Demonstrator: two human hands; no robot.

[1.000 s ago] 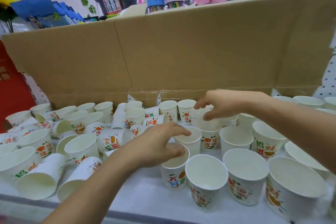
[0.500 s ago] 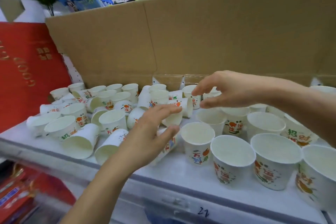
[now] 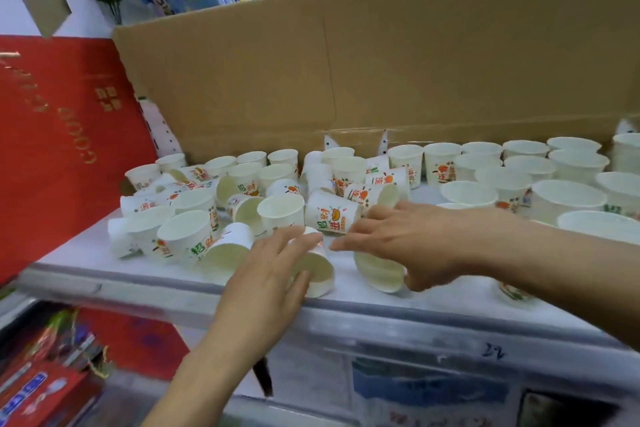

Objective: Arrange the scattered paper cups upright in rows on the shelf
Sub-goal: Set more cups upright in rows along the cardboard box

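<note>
At the frame's lower centre, the left hand (image 3: 273, 274), fingers straight and grasping nothing, is covering a tipped cup (image 3: 317, 270), and the right hand (image 3: 398, 239), its grip impossible to tell, is covering a second cup (image 3: 379, 270), both near the shelf (image 3: 450, 302) edge, where a careless sweep is likely to roll either off.

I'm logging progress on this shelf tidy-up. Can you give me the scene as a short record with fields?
Left hand: fingers straight, over a tipped cup near the front edge of the shelf
Right hand: over a second tipped cup; grip unclear
Upright cups: rows on the right
Toppled cups: left and centre, among upright ones
Behind: cardboard sheet
</note>
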